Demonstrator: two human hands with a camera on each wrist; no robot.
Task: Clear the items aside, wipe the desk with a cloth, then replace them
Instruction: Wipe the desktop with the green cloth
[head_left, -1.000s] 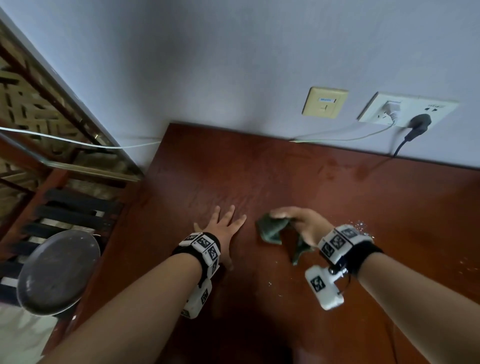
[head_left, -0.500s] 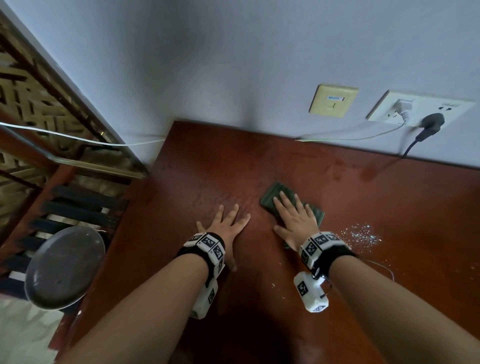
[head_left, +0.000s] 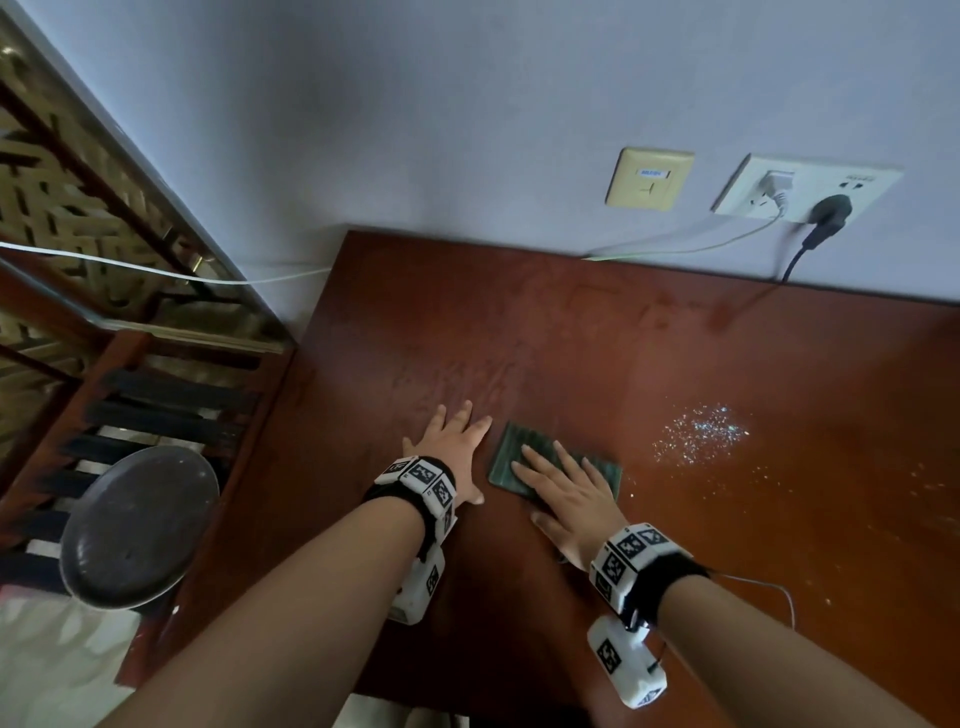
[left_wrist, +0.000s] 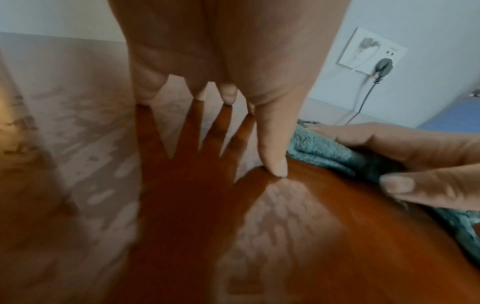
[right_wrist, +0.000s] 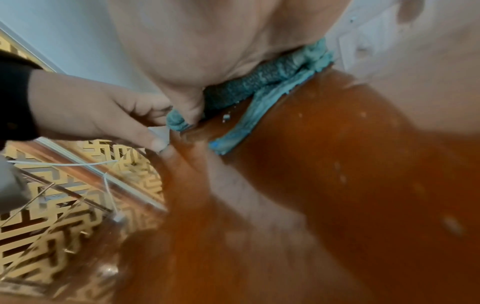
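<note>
While the left hand is resting flat on the desk w/ fingers spread, gripping nothing, the right hand is pressing a green cloth down onto the wood, fingers straight over it, not curled round it. A sec ago that cloth was bunched up in the right fingers just off the surface; half a sec ago it was already flattened under the palm, further toward the wall. Now it's sitting closer to the near edge and just beside the left hand, so the right hand seems to be dragging it back in a stroke. The left hand isn't shifting at all, prob. just bracing.

Judging from that, the wiping step is underway, not the clearing one: no items are showing on the desk top. A patch of glittery specks is lying to the right of the cloth, apart from it, w/ a few stray bits further right, so that area prob. isn't wiped yet. Next strokes likely need to go that way. Replacing items is still ahead.
</note>
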